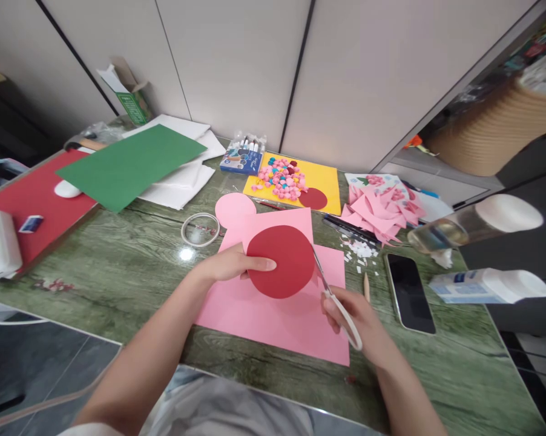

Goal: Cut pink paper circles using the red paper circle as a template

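Note:
My left hand point(236, 263) pinches the left edge of a red paper circle point(284, 272), thumb on top. The circle is held above pink paper sheets point(273, 324) lying on the table. In my right hand point(352, 315) is a pair of scissors point(343, 312) with pale handles. Its blades touch or nearly touch the circle's right edge; I cannot tell how far apart they are. Behind my left hand lies a pink paper circle point(235, 211) beside a roll of tape point(200, 230).
Pink and blue pom-poms point(284, 178) and a smaller red circle point(313, 198) lie on yellow paper point(330, 175). Pink scraps point(377, 212), a phone point(410, 293), a bottle point(486, 286) and a cup point(473, 224) stand right. Green paper point(132, 163) lies left.

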Demonstrator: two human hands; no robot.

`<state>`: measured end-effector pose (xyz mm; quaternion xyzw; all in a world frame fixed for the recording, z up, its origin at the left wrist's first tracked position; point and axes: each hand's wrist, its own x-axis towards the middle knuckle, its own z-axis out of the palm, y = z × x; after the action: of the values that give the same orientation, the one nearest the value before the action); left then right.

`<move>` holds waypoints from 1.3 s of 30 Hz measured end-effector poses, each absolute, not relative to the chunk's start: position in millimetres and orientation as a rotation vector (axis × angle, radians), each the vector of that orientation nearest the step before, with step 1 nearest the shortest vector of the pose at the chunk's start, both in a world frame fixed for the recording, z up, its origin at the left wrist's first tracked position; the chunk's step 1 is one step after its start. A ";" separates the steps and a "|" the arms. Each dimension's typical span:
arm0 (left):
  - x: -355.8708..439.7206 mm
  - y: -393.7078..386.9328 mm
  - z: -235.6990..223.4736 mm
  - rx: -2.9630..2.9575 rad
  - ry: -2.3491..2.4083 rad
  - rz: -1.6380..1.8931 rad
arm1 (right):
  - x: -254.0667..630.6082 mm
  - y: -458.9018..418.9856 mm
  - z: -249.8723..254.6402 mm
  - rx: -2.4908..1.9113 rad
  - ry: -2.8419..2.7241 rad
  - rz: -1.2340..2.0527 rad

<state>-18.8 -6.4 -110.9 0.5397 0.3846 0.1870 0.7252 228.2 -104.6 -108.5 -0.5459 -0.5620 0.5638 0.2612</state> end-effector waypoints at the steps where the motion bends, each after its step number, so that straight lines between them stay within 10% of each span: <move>1: -19.1 -6.3 -111.0 1.187 0.845 0.408 | 228.2 -104.5 -108.3 -1.482 -1.525 1.526; 39: -16.9 -9.2 -104.6 0.927 0.813 0.338 | 234.7 -105.1 -107.4 -1.469 -1.608 1.536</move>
<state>-16.9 -9.2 -104.6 0.4324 0.3793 0.1577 0.8027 234.7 -105.1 -107.4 -0.5356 -0.5863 0.5600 0.2362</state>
